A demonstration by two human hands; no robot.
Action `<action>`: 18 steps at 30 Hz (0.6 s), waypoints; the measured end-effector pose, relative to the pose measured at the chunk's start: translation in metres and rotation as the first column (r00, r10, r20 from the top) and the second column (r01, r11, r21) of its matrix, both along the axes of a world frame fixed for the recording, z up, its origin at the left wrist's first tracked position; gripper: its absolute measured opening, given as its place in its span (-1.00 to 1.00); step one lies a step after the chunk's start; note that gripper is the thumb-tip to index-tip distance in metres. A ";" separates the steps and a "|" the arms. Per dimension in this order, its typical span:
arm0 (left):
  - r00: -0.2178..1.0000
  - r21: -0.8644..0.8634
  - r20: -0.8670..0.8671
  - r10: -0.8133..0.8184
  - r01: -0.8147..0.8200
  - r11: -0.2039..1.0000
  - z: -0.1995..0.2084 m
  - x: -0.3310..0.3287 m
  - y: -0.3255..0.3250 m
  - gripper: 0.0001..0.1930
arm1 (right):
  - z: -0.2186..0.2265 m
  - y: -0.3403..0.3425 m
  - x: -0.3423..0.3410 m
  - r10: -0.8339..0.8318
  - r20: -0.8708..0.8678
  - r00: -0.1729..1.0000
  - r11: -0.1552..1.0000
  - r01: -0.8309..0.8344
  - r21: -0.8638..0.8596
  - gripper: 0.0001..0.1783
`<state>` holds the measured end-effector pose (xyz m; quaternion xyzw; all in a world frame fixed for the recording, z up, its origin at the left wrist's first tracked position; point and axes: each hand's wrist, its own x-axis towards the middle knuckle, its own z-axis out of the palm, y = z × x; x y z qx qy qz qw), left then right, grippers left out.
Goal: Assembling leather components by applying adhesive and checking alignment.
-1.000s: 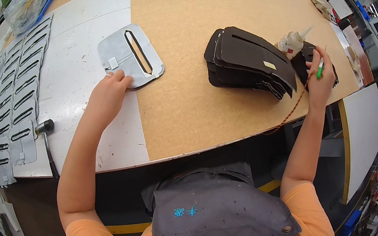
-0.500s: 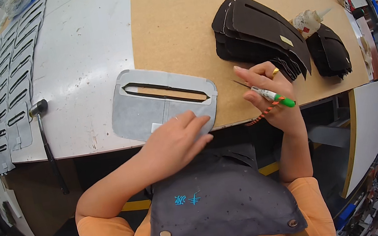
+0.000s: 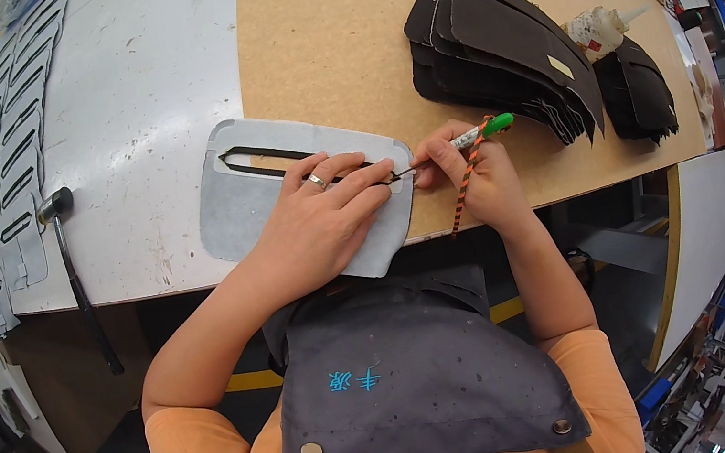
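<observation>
A pale grey panel (image 3: 238, 209) with rounded corners lies at the table's front edge, its near side jutting slightly past it. A long slot edged with black strips (image 3: 257, 151) runs across it. My left hand (image 3: 314, 225) rests on the panel with fingers stretched out, fingertips near the slot's right end. My right hand (image 3: 485, 180) is closed round an awl-like pointed tool (image 3: 499, 122) with a white and green handle. Its thin metal tip meets the slot's right end. An orange and black cord (image 3: 464, 194) hangs from the handle.
Right of the panel stand a stack of dark brown slotted pieces (image 3: 493, 29), a glue bottle (image 3: 597, 30) and a smaller dark stack (image 3: 635, 91). A hammer (image 3: 66, 250) overhangs the front edge at left. Rows of grey slotted pieces (image 3: 12, 162) lie beyond it.
My left hand has moved up onto the panel and flattened beside the slot. My right hand has brought the tool left and down to the slot's right end.
</observation>
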<state>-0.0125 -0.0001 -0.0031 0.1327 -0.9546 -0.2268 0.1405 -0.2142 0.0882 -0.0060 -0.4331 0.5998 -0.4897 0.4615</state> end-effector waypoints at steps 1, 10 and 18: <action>1.000 0.004 0.000 -0.001 0.001 1.000 0.000 0.000 0.000 -0.72 | 0.001 -0.001 0.000 -0.001 0.000 1.000 1.000 0.001 0.004 -0.71; 0.998 -0.006 0.012 0.059 -0.059 0.998 -0.001 -0.002 0.004 -0.72 | 0.008 0.015 -0.002 0.122 -0.298 0.947 0.989 -0.140 -0.039 -0.88; 0.992 0.019 -0.024 0.127 -0.126 0.992 -0.001 -0.002 0.010 -0.73 | 0.001 0.037 0.007 -0.031 -0.788 0.614 0.844 -0.407 -0.350 -0.83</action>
